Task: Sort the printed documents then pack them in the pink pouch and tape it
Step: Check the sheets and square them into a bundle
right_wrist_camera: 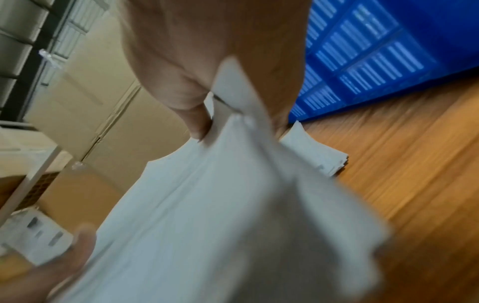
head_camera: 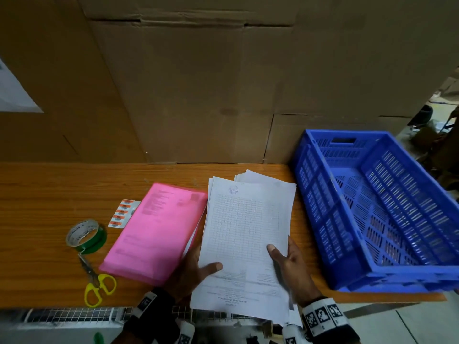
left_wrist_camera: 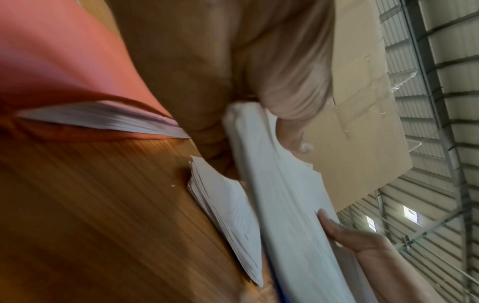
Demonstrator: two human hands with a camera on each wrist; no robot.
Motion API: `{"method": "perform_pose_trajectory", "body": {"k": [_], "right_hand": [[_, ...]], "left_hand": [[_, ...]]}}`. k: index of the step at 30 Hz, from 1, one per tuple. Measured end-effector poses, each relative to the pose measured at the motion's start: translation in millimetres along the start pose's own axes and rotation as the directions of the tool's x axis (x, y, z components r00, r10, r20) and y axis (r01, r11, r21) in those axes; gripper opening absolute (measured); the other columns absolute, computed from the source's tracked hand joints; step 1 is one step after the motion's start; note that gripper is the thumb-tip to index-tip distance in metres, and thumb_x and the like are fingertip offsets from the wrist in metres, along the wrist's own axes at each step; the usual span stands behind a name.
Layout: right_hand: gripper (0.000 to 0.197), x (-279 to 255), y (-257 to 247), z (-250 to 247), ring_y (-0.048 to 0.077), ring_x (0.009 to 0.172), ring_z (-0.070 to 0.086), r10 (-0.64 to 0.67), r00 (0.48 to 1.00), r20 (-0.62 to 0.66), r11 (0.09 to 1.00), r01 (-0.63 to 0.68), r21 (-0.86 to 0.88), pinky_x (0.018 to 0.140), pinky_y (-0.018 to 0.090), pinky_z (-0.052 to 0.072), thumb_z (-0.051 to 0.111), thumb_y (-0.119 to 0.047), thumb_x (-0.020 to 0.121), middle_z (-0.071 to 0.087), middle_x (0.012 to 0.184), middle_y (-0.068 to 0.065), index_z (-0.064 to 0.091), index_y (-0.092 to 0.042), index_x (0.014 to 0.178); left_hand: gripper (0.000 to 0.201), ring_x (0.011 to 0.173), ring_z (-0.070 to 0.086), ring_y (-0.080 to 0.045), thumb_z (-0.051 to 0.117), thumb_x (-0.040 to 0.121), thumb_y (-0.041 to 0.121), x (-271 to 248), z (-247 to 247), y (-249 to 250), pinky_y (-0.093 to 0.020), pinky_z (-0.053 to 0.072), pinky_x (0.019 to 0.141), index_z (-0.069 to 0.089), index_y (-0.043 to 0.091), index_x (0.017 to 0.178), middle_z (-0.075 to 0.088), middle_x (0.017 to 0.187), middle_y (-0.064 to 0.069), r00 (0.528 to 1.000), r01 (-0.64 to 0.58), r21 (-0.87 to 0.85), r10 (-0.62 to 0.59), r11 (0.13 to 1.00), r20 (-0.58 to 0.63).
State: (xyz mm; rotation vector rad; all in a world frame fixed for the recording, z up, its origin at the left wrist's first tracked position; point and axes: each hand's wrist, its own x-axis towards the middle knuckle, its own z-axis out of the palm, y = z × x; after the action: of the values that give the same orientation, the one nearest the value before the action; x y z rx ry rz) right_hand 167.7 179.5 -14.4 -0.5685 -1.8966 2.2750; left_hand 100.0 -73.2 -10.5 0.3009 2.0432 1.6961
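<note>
Both hands are on the paper stack [head_camera: 244, 244]: the left hand [head_camera: 191, 271] grips its near left edge, thumb on top, and the right hand [head_camera: 291, 264] pinches the right edge. The stack hangs over more sheets [left_wrist_camera: 228, 207] on the table [head_camera: 49, 194], just right of the pink pouch [head_camera: 156, 232], with the tape roll [head_camera: 85, 235] further left.

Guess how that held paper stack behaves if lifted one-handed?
Probably floppy: the paper stack already bows in the wrist views, though both hands, left and right, grip it. Sheets likely slide apart; its far edges are already fanned.
</note>
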Motion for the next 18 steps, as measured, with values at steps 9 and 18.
{"method": "perform_pose_trajectory", "body": {"k": [9,18], "right_hand": [[0.025,-13,-25,24,0.009,0.106,0.069,-0.195,0.972,-0.131,0.980,0.187,-0.072,0.080,0.020,0.056,0.061,-0.007,0.098,0.074,0.113,-0.004,0.062,-0.016,0.121],[0.026,-25,-21,13,0.005,0.095,0.070,-0.215,0.973,-0.087,0.974,0.208,-0.086,0.071,0.017,0.055,0.066,-0.003,0.091,0.075,0.103,-0.016,0.062,-0.019,0.110]], "left_hand": [[0.040,0.104,0.066,-0.002,0.071,0.085,0.004,2,13,16,-0.019,0.053,0.087,0.062,0.025,0.117,0.072,0.107,0.021,0.956,-0.129,-0.032,0.116,0.991,-0.271],[0.046,0.091,0.066,0.006,0.080,0.076,0.007,10,18,6,-0.011,0.052,0.070,0.057,0.027,0.110,0.070,0.095,0.030,0.938,-0.151,-0.035,0.132,0.988,-0.320]]}}
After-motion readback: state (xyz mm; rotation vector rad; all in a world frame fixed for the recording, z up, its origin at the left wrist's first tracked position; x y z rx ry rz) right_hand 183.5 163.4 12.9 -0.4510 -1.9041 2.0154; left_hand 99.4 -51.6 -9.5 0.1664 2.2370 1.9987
